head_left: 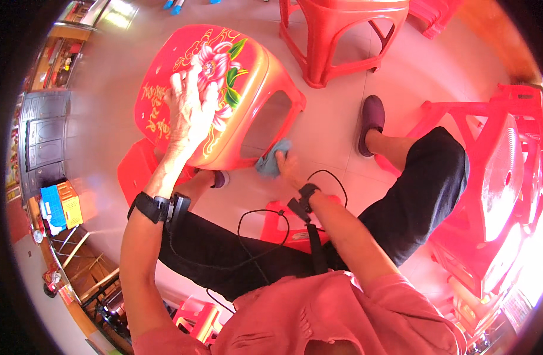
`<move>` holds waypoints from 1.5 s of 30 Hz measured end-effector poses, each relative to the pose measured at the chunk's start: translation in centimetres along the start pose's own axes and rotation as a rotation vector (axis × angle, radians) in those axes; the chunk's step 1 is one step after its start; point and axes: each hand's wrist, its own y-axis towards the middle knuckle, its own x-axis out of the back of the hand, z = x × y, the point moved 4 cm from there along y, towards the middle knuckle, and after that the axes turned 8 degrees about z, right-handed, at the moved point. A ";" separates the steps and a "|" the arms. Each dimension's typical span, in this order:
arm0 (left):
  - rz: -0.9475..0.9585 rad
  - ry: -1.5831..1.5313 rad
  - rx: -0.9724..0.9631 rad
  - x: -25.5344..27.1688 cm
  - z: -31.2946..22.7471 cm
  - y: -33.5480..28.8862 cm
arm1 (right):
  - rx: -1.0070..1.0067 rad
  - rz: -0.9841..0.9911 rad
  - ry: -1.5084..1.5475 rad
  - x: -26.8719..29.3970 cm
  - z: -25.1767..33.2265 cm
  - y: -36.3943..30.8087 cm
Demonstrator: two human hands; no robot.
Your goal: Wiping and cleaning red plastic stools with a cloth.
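A red plastic stool with a painted flower and gold lettering on its seat lies tipped over in front of me, its seat facing up and left. My left hand rests on the painted seat with its fingers spread, steadying nothing else. A blue-grey cloth is in my right hand, close by the stool's lower leg edge; whether it touches the plastic I cannot tell. The right fingers are partly blurred and partly hidden by the cloth.
Another red stool stands upright at the far side. On the right are stacked red stools. Blue and yellow crates stand at the left. Black cables run between my wrists, over my legs.
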 end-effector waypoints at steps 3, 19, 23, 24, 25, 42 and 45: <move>0.002 0.042 0.021 1.5 1.7 -1.0 | 0.196 -0.227 0.084 4.0 6.5 1.5; -0.075 0.072 -0.063 -0.7 -0.3 0.9 | 0.028 -0.231 0.144 -3.3 2.5 -3.8; -0.064 0.096 0.016 0.6 0.9 -0.5 | -0.086 0.278 -0.004 -4.4 1.8 -6.8; -0.063 0.089 0.026 0.8 0.9 -0.6 | -0.175 0.398 -0.044 -4.4 2.0 -6.9; -0.081 0.092 0.027 1.0 1.1 -0.6 | -0.159 0.395 -0.051 -4.0 2.8 -6.4; -0.206 0.003 -0.067 0.0 1.1 -0.4 | 0.850 -0.213 -0.269 16.9 34.9 -4.8; -0.266 -0.061 -0.072 0.4 1.8 -0.6 | 0.986 -0.201 -0.705 14.4 37.6 -4.6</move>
